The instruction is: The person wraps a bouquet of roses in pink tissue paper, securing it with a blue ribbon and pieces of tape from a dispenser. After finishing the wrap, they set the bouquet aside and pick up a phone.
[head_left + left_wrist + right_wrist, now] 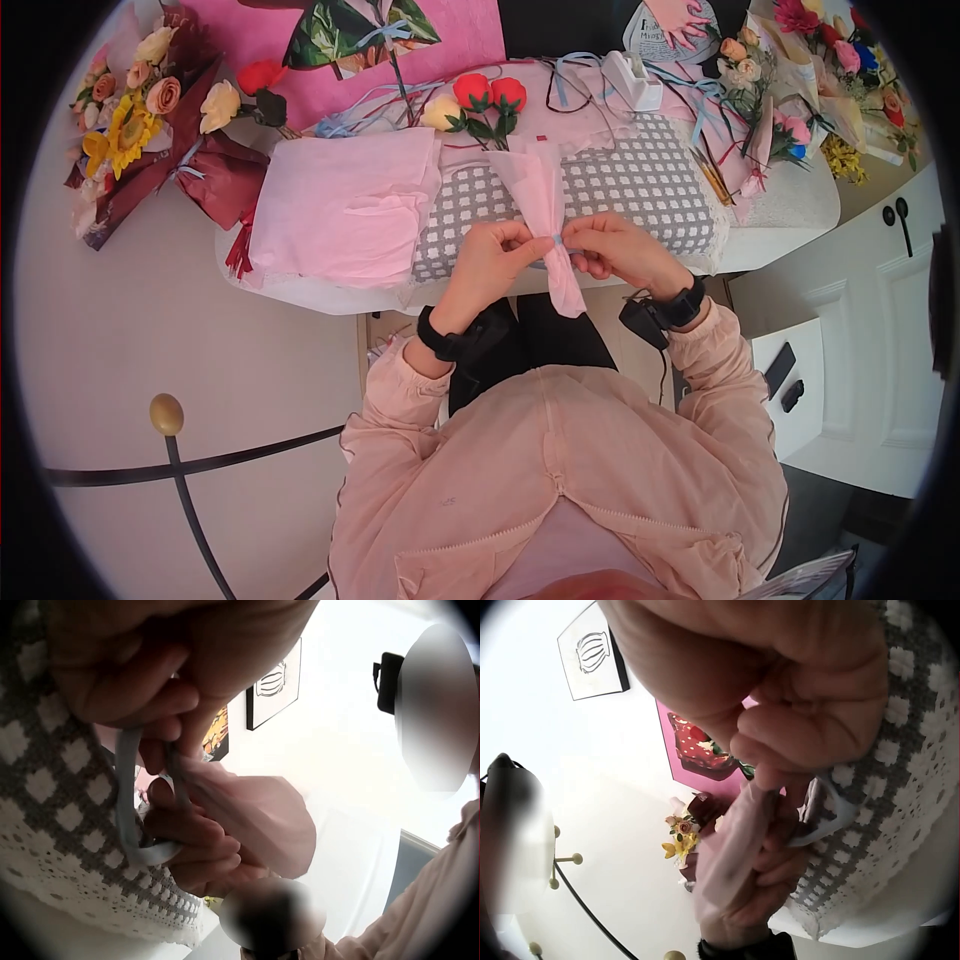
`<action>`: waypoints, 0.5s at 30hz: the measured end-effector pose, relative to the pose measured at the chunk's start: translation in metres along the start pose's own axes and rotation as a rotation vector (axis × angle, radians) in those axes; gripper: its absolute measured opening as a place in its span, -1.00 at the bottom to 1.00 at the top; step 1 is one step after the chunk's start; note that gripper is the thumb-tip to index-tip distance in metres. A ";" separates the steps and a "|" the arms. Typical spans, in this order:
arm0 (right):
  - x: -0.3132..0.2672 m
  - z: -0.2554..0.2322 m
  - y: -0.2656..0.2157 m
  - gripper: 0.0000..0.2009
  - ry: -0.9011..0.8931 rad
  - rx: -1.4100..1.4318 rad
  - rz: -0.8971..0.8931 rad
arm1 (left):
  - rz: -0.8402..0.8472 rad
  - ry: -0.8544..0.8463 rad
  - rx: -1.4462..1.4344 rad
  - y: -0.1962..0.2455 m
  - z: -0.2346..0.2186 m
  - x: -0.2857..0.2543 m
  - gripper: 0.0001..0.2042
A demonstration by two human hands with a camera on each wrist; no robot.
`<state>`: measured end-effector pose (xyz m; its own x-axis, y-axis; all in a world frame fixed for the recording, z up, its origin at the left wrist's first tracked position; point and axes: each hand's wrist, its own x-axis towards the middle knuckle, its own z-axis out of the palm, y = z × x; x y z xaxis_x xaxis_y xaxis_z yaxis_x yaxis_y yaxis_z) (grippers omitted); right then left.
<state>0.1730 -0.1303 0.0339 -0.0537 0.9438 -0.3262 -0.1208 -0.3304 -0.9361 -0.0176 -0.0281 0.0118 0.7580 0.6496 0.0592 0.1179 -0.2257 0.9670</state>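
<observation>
A pink paper wrap stands in the middle of the head view, narrow at its waist, its tail hanging over the table's front edge. Pale blue ribbon lies round that waist, and a loop of the ribbon bows out in the left wrist view. My left hand pinches at the waist from the left, thumb against the ribbon. From the right, my right hand pinches there too, fingers curled. Two red roses rest above the wrap's top; whether their stems run inside is hidden.
Folded pink paper lies left on the grey-and-white cloth. Behind are loose ribbons, a white dispenser and a cream rose. Brushes lie right. Bouquets stand at the far left and far right.
</observation>
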 end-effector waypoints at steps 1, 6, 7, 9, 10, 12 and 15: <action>0.000 0.001 0.001 -0.80 -0.022 -0.015 -0.002 | -0.008 -0.011 0.040 0.001 -0.001 -0.004 -0.81; -0.001 0.009 0.003 -0.89 -0.072 -0.147 -0.015 | -0.031 -0.055 -0.017 -0.004 -0.004 -0.026 -0.84; -0.001 0.011 0.004 -0.90 -0.052 -0.162 -0.016 | -0.014 -0.050 -0.012 -0.009 -0.004 -0.029 -0.84; 0.000 0.017 0.007 -0.90 -0.012 -0.195 -0.017 | -0.046 -0.044 0.021 -0.011 -0.003 -0.034 -0.85; 0.001 0.017 0.009 -0.89 -0.005 -0.196 -0.026 | -0.060 -0.041 0.038 -0.012 -0.003 -0.035 -0.86; 0.003 0.017 0.014 -0.87 0.009 -0.199 -0.045 | -0.049 -0.046 -0.026 -0.019 -0.004 -0.036 -0.86; 0.003 0.017 0.016 -0.83 0.010 -0.136 -0.028 | -0.042 -0.021 -0.173 -0.032 0.000 -0.037 -0.86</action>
<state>0.1542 -0.1330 0.0206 -0.0421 0.9528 -0.3005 0.0136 -0.3002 -0.9538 -0.0497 -0.0447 -0.0212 0.7682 0.6400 0.0144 0.0387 -0.0688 0.9969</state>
